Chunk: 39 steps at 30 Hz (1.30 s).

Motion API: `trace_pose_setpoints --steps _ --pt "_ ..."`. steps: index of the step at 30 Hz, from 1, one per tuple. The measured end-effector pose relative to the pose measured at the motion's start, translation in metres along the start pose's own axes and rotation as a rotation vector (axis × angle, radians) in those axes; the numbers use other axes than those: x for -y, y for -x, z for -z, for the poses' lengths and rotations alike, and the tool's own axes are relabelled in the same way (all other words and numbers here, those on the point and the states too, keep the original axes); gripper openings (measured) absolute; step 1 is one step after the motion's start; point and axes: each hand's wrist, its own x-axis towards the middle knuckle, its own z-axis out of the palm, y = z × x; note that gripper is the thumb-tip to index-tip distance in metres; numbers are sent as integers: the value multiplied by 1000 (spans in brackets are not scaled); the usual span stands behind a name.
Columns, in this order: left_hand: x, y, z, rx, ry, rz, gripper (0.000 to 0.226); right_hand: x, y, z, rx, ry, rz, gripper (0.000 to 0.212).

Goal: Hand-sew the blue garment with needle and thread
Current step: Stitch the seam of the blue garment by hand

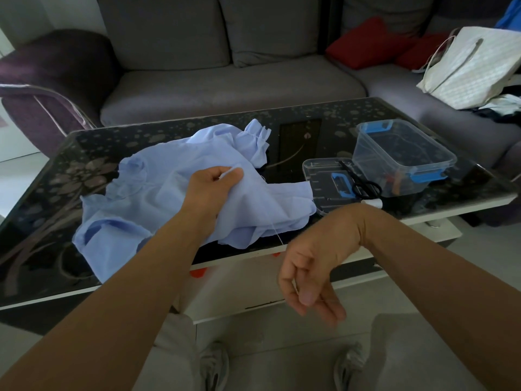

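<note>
Right hand (307, 275) hangs low off the worktop (36, 230) edge, its grip pinching the thread (275, 230).
From that pinch the thread runs straight up and leftward to the blue garment (141, 193), crumpled on the worktop; farther out, the left hand (214, 184) grips a raised fold. No needle can be made out.

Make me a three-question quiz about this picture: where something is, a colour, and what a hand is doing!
1. Where are the scissors? A on the clear lid, B on the sofa, C on the floor.
2. What colour are the clips on the box? A red, B blue, C green.
3. What is the left hand doing? A gripping the blue garment, B lying flat, C holding scissors.
Answers: 1 A, they lie on it beside the box; 2 B, both are blue; 3 A, its fingers curl round it.
</note>
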Motion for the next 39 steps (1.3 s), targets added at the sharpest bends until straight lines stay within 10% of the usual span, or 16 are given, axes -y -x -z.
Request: trace_pose_setpoints --steps 10,21,29,39 --pt "-3 6 -3 64 29 -16 25 0 -7 12 -1477 20 227 9" --pt "-1 5 -8 139 199 174 28 -11 -38 41 -1855 150 225 18" --pt "-3 2 -11 108 287 238 43 -10 -36 41 -1752 91 343 11" --pt "-3 1 -7 27 292 225 23 -8 -16 6 -592 320 -244 2"
